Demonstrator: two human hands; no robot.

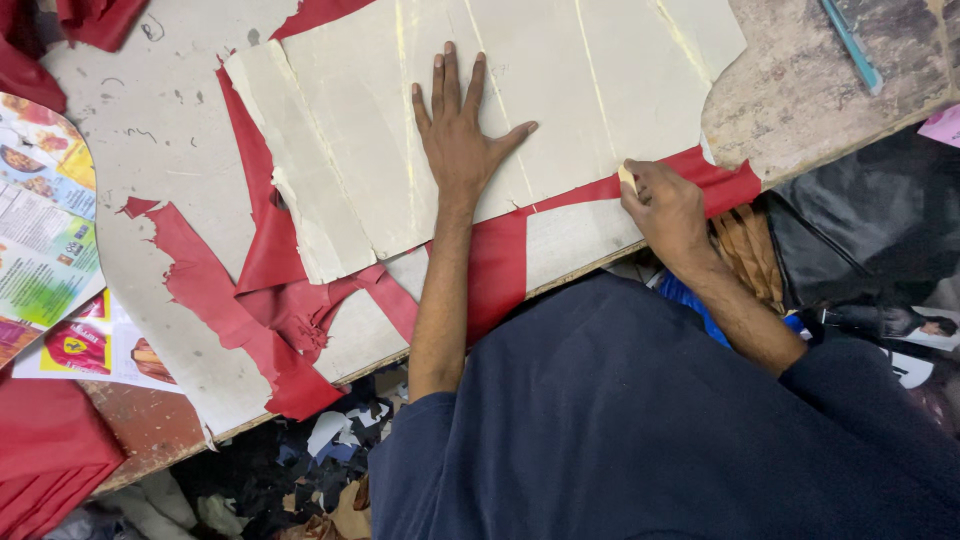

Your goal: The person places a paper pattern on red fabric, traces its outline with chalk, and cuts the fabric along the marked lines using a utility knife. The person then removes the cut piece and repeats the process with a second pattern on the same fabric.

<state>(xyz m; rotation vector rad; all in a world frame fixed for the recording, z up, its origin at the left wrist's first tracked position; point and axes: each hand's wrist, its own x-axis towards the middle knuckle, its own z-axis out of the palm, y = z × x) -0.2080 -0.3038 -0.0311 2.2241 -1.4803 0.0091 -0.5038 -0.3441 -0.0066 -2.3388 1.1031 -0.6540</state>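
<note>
Item: my left hand (458, 140), laid flat at 12 o'clock of the view, fingers spread, palm down on the cream paper pattern (520, 90); it holds nothing, only presses

Item: my right hand (668, 210), at 3 o'clock from the left, well apart from it; its grip is closed to a pinch on a small pale piece of chalk (627, 177), whose tip touches the lower edge of the pattern where it meets the red cloth (500, 260)

Item: the pattern, a large creased sheet with yellowish lines, lying over the red cloth; red shows along its left side and along its near edge as a strip running toward 3 o'clock

Item: a torn red strip (215, 300), at 8 o'clock from my left hand, lying on the pale tabletop (160, 130) and running down to the near edge

Item: printed leaflets (45, 220), at 9 o'clock, one with a rounded edge, coloured in yellow, green and orange panels; a second sheet below it with a red picture patch

Item: folded red cloth, at 7 o'clock in the lower left corner, and more red at the top left corner

Item: a light blue stick-shaped thing (852, 45), at 1 o'clock on the worn grey part of the tabletop; what it is I cannot tell

Item: scraps (325, 440) of mixed colours on the floor, at 6 o'clock, under the tabletop edge
</note>
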